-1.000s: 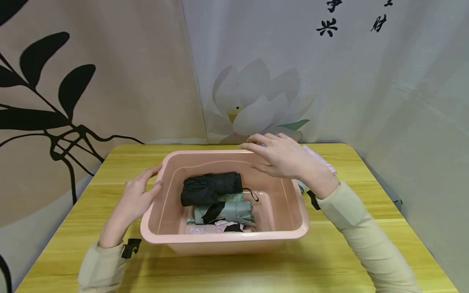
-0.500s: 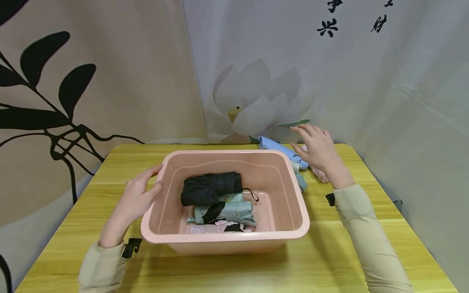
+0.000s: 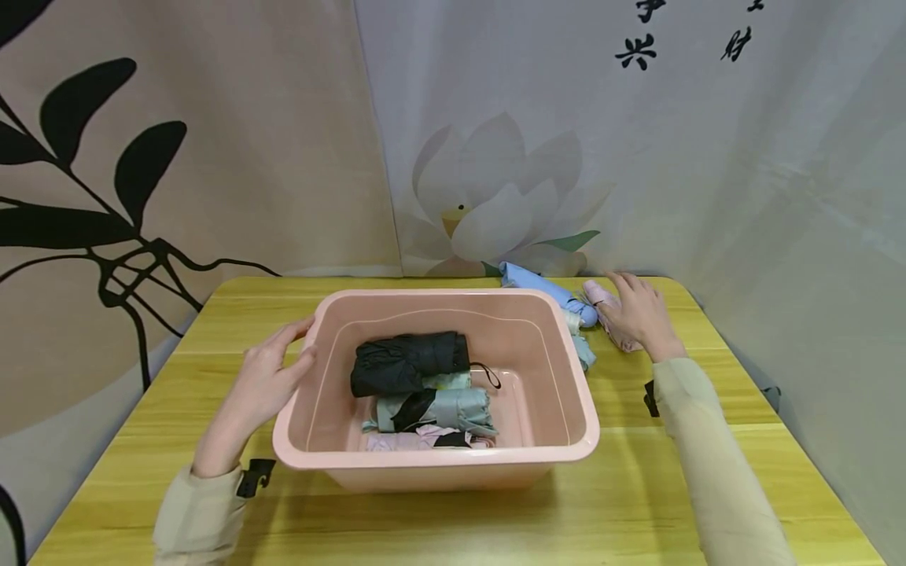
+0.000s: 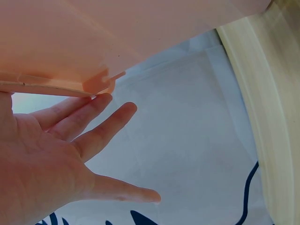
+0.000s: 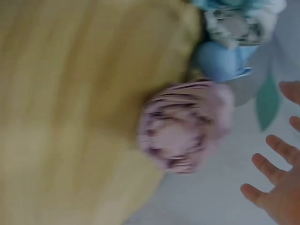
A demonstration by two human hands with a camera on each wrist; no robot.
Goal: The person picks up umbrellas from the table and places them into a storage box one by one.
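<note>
A pink plastic tub [image 3: 435, 459] sits on the table. My left hand [image 3: 263, 389] rests on its left rim; the left wrist view shows straight fingers [image 4: 84, 115] against the rim, thumb apart. Inside lie a black folded umbrella [image 3: 406, 365] with a wrist loop, a grey-green folded umbrella [image 3: 460, 410] and a pale lilac one [image 3: 396, 442], with another pale green piece partly hidden. Right of the tub, my right hand [image 3: 642, 316] is over a pink folded umbrella [image 3: 600, 294]. In the right wrist view its fingers are spread, with that umbrella's round end in front.
A blue folded umbrella [image 3: 534, 283] lies behind the tub's right corner. A teal one [image 3: 583, 351] and a whitish one [image 3: 572, 321] lie beside it, partly hidden by the tub. A printed cloth curtain [image 3: 495, 157] stands behind the wooden table [image 3: 439, 527].
My right hand has moved from above the tub's back right corner, right and then down to the pink umbrella. The blue umbrella has come into view. My left hand has stayed on the rim.
</note>
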